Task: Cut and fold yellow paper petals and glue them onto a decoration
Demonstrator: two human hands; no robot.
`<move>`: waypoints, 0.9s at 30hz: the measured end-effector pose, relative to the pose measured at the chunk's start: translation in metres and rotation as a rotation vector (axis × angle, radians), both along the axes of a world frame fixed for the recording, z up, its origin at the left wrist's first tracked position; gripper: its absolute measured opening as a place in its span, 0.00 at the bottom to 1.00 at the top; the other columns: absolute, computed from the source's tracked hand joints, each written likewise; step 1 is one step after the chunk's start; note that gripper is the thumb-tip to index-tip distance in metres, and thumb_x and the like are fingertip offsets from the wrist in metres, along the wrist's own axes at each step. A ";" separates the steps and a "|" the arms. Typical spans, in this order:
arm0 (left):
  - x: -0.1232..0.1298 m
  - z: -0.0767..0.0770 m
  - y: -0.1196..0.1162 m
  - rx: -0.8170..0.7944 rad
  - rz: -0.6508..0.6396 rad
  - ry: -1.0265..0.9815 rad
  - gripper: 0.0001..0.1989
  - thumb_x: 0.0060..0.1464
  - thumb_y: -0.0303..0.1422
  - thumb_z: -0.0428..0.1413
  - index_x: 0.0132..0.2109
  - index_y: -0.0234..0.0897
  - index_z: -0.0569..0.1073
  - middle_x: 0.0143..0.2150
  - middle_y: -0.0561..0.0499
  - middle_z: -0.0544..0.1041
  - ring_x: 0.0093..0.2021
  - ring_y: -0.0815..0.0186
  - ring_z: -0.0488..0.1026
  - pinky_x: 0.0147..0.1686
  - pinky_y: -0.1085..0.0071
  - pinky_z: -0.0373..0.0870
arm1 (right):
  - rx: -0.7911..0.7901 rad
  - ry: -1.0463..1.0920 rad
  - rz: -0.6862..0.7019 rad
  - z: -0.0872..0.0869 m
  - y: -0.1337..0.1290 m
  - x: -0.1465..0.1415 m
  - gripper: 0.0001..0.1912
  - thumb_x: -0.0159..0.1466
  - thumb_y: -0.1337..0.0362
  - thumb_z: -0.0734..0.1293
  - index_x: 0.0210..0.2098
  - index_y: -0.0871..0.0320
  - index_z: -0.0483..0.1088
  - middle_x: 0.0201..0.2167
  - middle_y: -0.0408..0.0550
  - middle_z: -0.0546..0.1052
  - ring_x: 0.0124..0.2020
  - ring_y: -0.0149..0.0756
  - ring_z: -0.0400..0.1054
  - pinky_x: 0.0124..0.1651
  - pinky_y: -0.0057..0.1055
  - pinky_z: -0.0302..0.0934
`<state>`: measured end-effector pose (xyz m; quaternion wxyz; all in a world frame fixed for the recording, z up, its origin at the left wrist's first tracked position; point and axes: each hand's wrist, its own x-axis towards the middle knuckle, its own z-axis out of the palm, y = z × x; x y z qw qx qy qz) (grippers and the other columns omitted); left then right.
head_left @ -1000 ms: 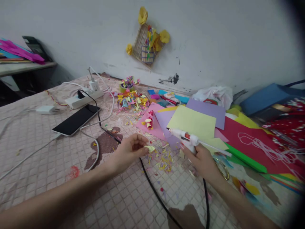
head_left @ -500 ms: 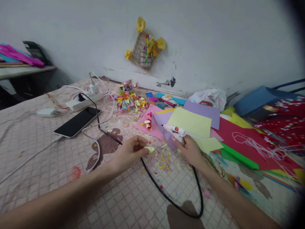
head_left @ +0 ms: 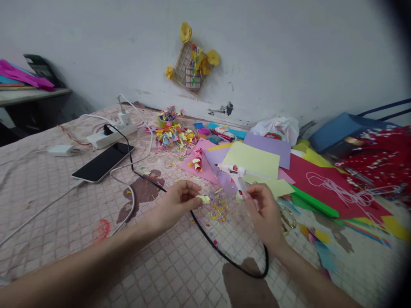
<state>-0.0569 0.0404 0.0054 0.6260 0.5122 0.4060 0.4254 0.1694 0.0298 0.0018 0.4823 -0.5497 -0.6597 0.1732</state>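
My left hand is closed in a pinch on a small pale yellow paper cutout, above the quilted cloth. The white glue gun is by the coloured sheets, its dark nozzle pointing left and its handle toward me. My right hand is at the lower end of that handle, thumb and fingers loosely curled and apart, no longer wrapped around it. A black cord loops below both hands. Beyond them, a small red rolled piece with pale yellow bits stands on a pink sheet.
Paper scraps lie between my hands. At left are a phone, a power strip and loose white cables. A cup of cut paper stands near the wall. Coloured sheets and white string spread to the right.
My right hand has loosened and slid back to the end of the glue gun's handle, which now shows. My left hand keeps its pinch on the paper cutout. The view has shifted slightly.
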 end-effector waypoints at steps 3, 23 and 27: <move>0.004 0.005 -0.006 0.011 -0.017 0.002 0.13 0.45 0.28 0.59 0.38 0.33 0.65 0.31 0.54 0.70 0.31 0.73 0.69 0.32 0.74 0.66 | -0.253 0.075 0.274 0.011 -0.014 -0.025 0.07 0.60 0.63 0.62 0.37 0.58 0.65 0.33 0.45 0.70 0.34 0.33 0.65 0.36 0.29 0.61; 0.011 -0.005 -0.017 0.113 -0.115 0.040 0.11 0.47 0.31 0.58 0.38 0.33 0.66 0.34 0.50 0.71 0.33 0.68 0.70 0.34 0.70 0.66 | -0.447 0.286 0.406 0.004 -0.019 -0.048 0.04 0.57 0.66 0.63 0.26 0.59 0.63 0.23 0.39 0.64 0.25 0.27 0.58 0.28 0.26 0.54; 0.010 -0.006 -0.017 0.109 -0.126 0.038 0.11 0.48 0.31 0.57 0.38 0.33 0.65 0.34 0.50 0.71 0.33 0.69 0.70 0.34 0.71 0.66 | -0.438 0.278 0.407 0.001 -0.020 -0.049 0.03 0.56 0.67 0.63 0.26 0.59 0.62 0.23 0.39 0.64 0.25 0.28 0.59 0.29 0.26 0.55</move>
